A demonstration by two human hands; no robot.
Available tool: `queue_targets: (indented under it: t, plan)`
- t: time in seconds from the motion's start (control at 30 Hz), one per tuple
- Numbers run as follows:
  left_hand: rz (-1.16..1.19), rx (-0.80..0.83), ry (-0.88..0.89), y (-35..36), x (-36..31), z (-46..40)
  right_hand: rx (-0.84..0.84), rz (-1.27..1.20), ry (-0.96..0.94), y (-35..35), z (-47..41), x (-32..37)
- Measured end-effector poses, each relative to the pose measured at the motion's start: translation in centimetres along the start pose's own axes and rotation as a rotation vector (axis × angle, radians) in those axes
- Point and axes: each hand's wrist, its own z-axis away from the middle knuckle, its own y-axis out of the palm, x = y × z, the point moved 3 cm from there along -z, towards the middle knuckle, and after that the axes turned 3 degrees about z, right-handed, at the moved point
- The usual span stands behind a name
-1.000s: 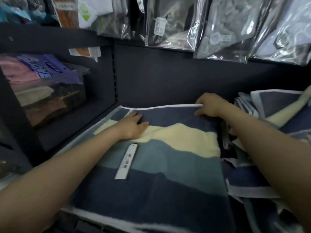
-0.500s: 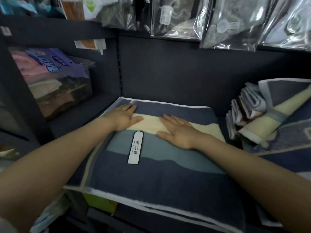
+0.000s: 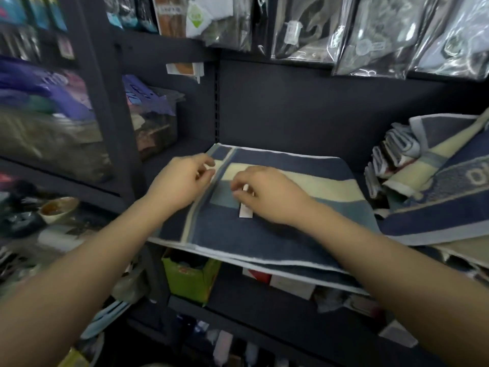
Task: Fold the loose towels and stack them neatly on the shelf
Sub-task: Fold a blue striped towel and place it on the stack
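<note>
A folded towel (image 3: 277, 229) in navy, teal and cream stripes lies flat on the dark shelf (image 3: 174, 157), its front edge hanging over the shelf lip. My left hand (image 3: 182, 184) is at the towel's left border, and its curled fingers pinch that edge. My right hand (image 3: 267, 197) sits on the towel's middle, fingers curled round the white paper tag (image 3: 245, 212), which shows below the fingers. To the right, a heap of loose matching towels (image 3: 436, 197) rests crumpled and partly folded on the same shelf.
Plastic-wrapped goods (image 3: 370, 30) hang above the shelf. A clear bin (image 3: 154, 123) with packed items stands at the left, behind a dark upright post (image 3: 105, 115). Below the shelf sit a green box (image 3: 190, 276) and small cartons. The shelf's back wall is close behind the towel.
Both hands were pressing flat on the towel. They have now curled: the left slid to the left border, and the right moved onto the tag. The view has pulled back and down.
</note>
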Motion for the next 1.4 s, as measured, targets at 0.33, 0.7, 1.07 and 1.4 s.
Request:
queue_targets:
  t: [0.33,0.7,1.07,1.4]
  plan:
    - [0.316,-0.01,-0.625,-1.8,7.0,12.4,0.037,0.395,-0.085,5.9,1.5,9.6]
    - [1.122,0.128,-0.902,-1.4,4.8,12.2,-0.269,0.372,0.117,6.4,1.3,10.8]
    - [1.211,0.169,-0.972,-2.2,5.8,12.0,-0.128,0.408,-0.063,7.4,-0.3,12.4]
    - [0.819,0.174,-0.793,-2.3,5.0,9.4,-0.327,0.133,0.071,6.4,-0.8,11.5]
